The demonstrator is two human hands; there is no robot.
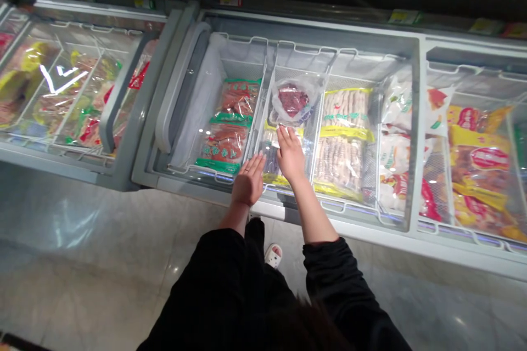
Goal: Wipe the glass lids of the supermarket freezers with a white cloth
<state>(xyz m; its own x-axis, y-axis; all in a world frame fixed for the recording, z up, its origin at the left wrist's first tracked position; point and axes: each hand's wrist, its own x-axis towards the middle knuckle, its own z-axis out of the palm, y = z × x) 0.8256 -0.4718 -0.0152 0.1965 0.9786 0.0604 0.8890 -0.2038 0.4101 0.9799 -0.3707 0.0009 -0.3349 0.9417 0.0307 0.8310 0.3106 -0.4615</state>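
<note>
In the head view, a person in black sleeves stands before a grey chest freezer and reaches both bare hands over its front edge. The left hand is flat, its fingers straight and close together, above the front end of the white wire divider between the left and middle compartments; its grip is open and has hold of nothing visible. The right hand is spread out palm down over the middle compartment, its grip also open. Its fingers cover part of a yellow-edged pack; whether they touch it I cannot tell from this angle.

That pack lies at the front of the middle compartment, between the two hands. Just behind it, beyond the right fingertips, sits a clear bag with dark red contents. The left compartment holds green-edged packs of reddish food, one behind the other. To the right of the right hand lie yellow-banded packs of pale, ridged pieces. Below, a white shoe shows on the tiled floor.
</note>
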